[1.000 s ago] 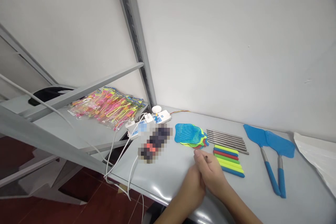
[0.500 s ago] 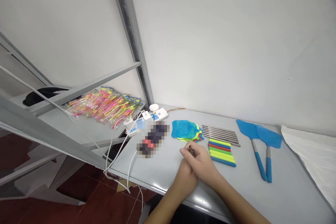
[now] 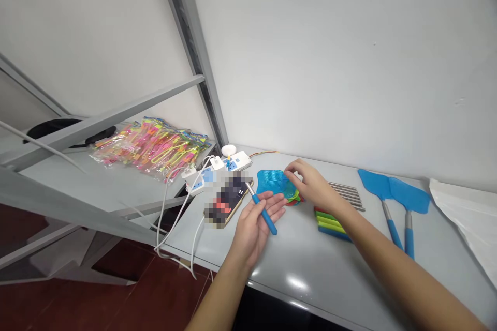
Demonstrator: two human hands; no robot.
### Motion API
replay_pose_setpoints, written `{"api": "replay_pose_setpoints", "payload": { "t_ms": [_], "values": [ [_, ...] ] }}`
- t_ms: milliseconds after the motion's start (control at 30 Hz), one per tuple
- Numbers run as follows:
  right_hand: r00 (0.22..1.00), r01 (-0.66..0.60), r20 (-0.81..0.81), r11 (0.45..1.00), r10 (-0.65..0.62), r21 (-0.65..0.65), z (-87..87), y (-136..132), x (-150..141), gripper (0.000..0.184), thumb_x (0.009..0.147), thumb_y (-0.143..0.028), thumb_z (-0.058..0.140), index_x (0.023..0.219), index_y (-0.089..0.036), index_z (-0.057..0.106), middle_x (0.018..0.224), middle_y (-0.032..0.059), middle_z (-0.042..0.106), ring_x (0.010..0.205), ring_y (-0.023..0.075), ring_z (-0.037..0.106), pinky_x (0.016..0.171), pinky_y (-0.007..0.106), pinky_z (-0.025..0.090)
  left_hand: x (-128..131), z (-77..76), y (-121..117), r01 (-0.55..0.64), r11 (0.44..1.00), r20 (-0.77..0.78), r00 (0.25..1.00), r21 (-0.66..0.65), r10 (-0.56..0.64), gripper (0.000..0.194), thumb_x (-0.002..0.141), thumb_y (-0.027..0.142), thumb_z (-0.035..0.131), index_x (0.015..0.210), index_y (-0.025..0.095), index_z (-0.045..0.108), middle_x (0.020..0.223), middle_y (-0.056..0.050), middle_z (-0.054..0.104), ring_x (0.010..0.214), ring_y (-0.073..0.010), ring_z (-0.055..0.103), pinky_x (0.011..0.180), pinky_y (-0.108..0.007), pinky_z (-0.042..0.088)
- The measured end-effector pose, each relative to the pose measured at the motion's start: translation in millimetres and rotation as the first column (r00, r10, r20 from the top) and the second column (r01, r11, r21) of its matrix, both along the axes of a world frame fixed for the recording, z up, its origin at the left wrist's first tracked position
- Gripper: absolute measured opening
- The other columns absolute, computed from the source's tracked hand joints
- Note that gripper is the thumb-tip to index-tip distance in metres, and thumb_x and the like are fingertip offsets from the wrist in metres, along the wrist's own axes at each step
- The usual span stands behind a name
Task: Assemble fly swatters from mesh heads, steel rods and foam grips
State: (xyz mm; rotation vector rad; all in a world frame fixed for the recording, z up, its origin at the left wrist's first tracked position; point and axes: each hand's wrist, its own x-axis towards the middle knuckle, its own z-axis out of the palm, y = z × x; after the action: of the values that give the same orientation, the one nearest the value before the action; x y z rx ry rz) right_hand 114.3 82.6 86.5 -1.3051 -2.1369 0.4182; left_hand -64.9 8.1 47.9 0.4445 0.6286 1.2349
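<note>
1. The left hand point(image 3: 252, 227), palm turned upward, was holding a metal rod point(image 3: 252, 193) with a blue handle point(image 3: 271, 223). The thumb was pressing the handle against the palm side, while the other fingers were stretched out beneath it.
2. This rod was tilted above the table point(image 3: 310, 264), and its bare end appeared just at the edge of the phone point(image 3: 237, 197), which was partly blurred.
3. The right hand point(image 3: 306, 182) was at the mesh swatter heads point(image 3: 271, 181), a pile with a blue one on top. Its fingers were bent, the thumb near the forefinger; I cannot tell whether they had gripped a head.
4. Under the right forearm lay a row of coloured sleeves point(image 3: 330, 223), partly hidden, and near them several loose metal rods point(image 3: 351, 197).
5. Farther to the right, two blue swatters point(image 3: 409, 197) lay side by side, their heads overlapping.
6. Behind the phone stood a white power strip point(image 3: 243, 160).
</note>
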Motion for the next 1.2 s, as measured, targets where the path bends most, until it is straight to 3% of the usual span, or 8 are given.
{"api": "replay_pose_setpoints", "payload": {
  "t_ms": [233, 433, 567, 700, 833, 933, 1067, 1200],
  "values": [
    [0.948, -0.102, 0.300, 0.995, 0.104, -0.022, -23.8, 57, -23, 0.033, 0.094, -0.034, 0.050, 0.116, -0.013, 0.063, 0.123, 0.0175, 0.057, 0.114, 0.0291, 0.052, 0.098, 0.044, 0.037, -13, 1.1, 5, -0.032, 0.997, 0.011, 0.999, -0.066, 0.033, 0.021, 0.092, 0.020, 0.056, 0.110, 0.010, 0.061, 0.119, -0.019, 0.066, 0.116, -0.0297, 0.061, 0.102, -0.045, 0.044],
    [0.882, -0.156, 0.440, 0.985, 0.170, -0.067, -40.3, 67, -31, 0.071, 0.077, -0.063, 0.064, 0.127, -0.012, 0.056, 0.137, 0.0215, 0.049, 0.129, 0.0374, 0.039, 0.104, 0.055, 0.026, -20, -7.6, 5, -0.044, 0.995, -0.008, 0.999, -0.085, 0.044, 0.022, 0.090, 0.021, 0.059, 0.109, 0.011, 0.061, 0.115, -0.018, 0.067, 0.109, -0.0278, 0.064, 0.096, -0.041, 0.048],
    [0.870, -0.163, 0.453, 0.981, 0.193, -0.105, -47.9, 69, -31, 0.075, 0.069, -0.067, 0.068, 0.122, -0.015, 0.061, 0.130, 0.0196, 0.055, 0.124, 0.0373, 0.042, 0.102, 0.054, 0.028, -19, -14.0, 2, -0.035, 0.998, -0.042, 0.999, -0.050, 0.032, 0.021, 0.088, 0.022, 0.061, 0.107, 0.012, 0.061, 0.103, -0.013, 0.069, 0.088, -0.0223, 0.069, 0.080, -0.037, 0.053],
    [0.897, -0.115, 0.413, 0.986, 0.157, -0.123, -48.7, 73, -34, 0.067, 0.066, -0.064, 0.072, 0.112, -0.016, 0.064, 0.121, 0.0184, 0.059, 0.117, 0.0373, 0.046, 0.098, 0.055, 0.030, -19, -13.8, 0, -0.005, 1.000, -0.025, 1.000, -0.008, 0.005, 0.021, 0.089, 0.025, 0.059, 0.106, 0.013, 0.063, 0.087, -0.006, 0.065, 0.069, -0.0136, 0.062, 0.062, -0.026, 0.047],
    [0.948, -0.037, 0.309, 0.992, 0.072, -0.118, -39.2, 72, -39, 0.054, 0.063, -0.051, 0.079, 0.101, -0.016, 0.063, 0.112, 0.0154, 0.060, 0.112, 0.0357, 0.048, 0.096, 0.055, 0.031, -20, -7.1, -2, 0.050, 0.999, 0.053, 0.997, -0.013, -0.050, 0.025, 0.092, 0.034, 0.053, 0.100, 0.013, 0.063, 0.073, -0.001, 0.054, 0.057, -0.0094, 0.051, 0.055, -0.023, 0.039],
    [0.982, -0.019, 0.183, 0.988, 0.047, -0.155, -25.4, 66, -38, 0.039, 0.070, -0.041, 0.074, 0.097, -0.017, 0.059, 0.102, 0.0106, 0.063, 0.099, 0.0287, 0.055, 0.087, 0.044, 0.040, -19, 1.2, -3, 0.082, 0.996, 0.137, 0.988, -0.037, -0.076, 0.031, 0.092, 0.042, 0.052, 0.095, 0.013, 0.062, 0.066, 0.002, 0.045, 0.052, -0.0079, 0.042, 0.050, -0.021, 0.035],
    [0.999, -0.043, -0.023, 0.978, 0.039, -0.204, -2.0, 47, -27, 0.022, 0.084, -0.038, 0.057, 0.094, -0.019, 0.055, 0.084, 0.0012, 0.064, 0.074, 0.0170, 0.058, 0.065, 0.029, 0.045, -14, 13.6, -5, 0.079, 0.995, 0.234, 0.970, -0.056, -0.064, 0.036, 0.092, 0.050, 0.052, 0.082, 0.016, 0.056, 0.061, 0.005, 0.035, 0.048, -0.0071, 0.035, 0.047, -0.020, 0.031],
    [0.980, 0.039, -0.187, 0.986, -0.070, -0.165, 15.0, 8, -4, 0.028, 0.086, -0.041, 0.053, 0.104, -0.019, 0.053, 0.090, 0.0023, 0.064, 0.076, 0.0168, 0.059, 0.063, 0.027, 0.045, -4, 22.6, -13, 0.071, 0.997, 0.232, 0.970, 0.013, -0.072, 0.027, 0.094, 0.040, 0.053, 0.080, 0.017, 0.053, 0.065, 0.005, 0.038, 0.054, -0.0086, 0.041, 0.058, -0.023, 0.042]
  ]
}}
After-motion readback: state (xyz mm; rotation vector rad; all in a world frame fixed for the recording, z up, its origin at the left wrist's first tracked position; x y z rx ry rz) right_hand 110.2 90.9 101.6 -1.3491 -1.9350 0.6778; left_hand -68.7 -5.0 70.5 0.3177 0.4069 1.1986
